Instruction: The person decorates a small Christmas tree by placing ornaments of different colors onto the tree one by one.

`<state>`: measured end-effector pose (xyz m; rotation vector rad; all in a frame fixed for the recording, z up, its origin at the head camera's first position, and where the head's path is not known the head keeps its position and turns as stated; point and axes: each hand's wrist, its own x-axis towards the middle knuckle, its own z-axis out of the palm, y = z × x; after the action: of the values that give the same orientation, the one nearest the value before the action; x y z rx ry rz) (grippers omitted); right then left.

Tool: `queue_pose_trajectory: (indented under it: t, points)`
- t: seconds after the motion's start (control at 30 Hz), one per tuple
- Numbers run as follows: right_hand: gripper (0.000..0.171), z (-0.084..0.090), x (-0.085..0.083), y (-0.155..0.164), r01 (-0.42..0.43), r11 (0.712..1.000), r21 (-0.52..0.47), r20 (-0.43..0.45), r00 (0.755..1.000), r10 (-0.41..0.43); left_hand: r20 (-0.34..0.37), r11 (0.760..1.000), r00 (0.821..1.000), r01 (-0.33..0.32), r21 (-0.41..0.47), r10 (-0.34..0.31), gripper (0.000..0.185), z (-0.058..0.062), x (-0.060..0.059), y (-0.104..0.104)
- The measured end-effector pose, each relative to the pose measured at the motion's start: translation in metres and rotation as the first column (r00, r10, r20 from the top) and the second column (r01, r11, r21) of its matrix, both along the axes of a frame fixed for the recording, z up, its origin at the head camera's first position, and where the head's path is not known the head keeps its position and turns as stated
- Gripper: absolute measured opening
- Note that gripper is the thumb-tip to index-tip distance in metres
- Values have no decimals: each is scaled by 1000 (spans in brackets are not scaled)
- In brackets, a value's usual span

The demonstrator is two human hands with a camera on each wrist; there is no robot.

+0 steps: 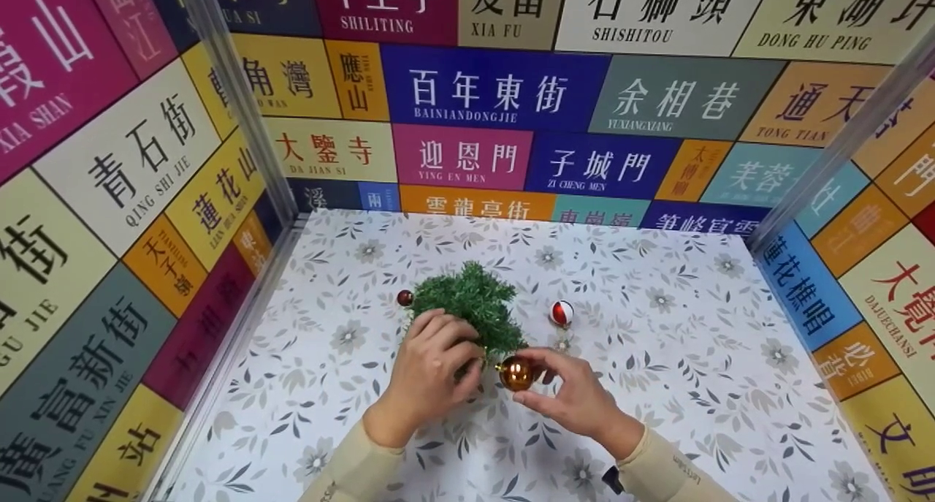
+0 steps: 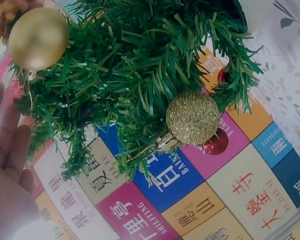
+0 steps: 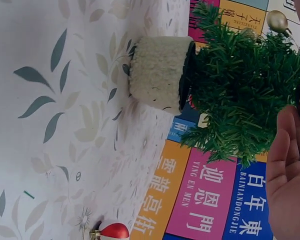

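Note:
A small artificial Christmas tree stands upright in a fleecy off-white pot. My left hand is at the tree's near side, thumb and fingers around a branch tip. Between the thumb and fingers of my right hand is a shiny copper-gold Christmas bauble, its cap facing the branches. In the left wrist view, a matte gold bauble and a glittery gold bauble are on the tree, with a small red glitter bauble behind.
On the floral-patterned table, a red-and-white bauble lies right of the tree. A dark red bauble shows at the tree's left edge. Colourful sign-covered walls enclose the back and both sides.

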<state>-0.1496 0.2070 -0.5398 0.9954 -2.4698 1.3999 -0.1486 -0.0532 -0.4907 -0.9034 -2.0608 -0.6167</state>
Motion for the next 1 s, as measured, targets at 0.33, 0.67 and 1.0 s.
queue_pose_trajectory:
  t: [0.33,0.67,1.0]
  points:
    - [49,-5,-1,0,-51,994,100,-57,997,57,18,1000,1000,2,-25,-1,6,-3,2,4]
    - [45,7,3,-13,-30,999,-21,-172,985,26,55,999,998,-3,-37,5,7,-4,3,7]
    - [30,30,7,-36,-20,993,-115,-299,954,-15,74,1000,997,-19,-23,21,9,-4,2,8]
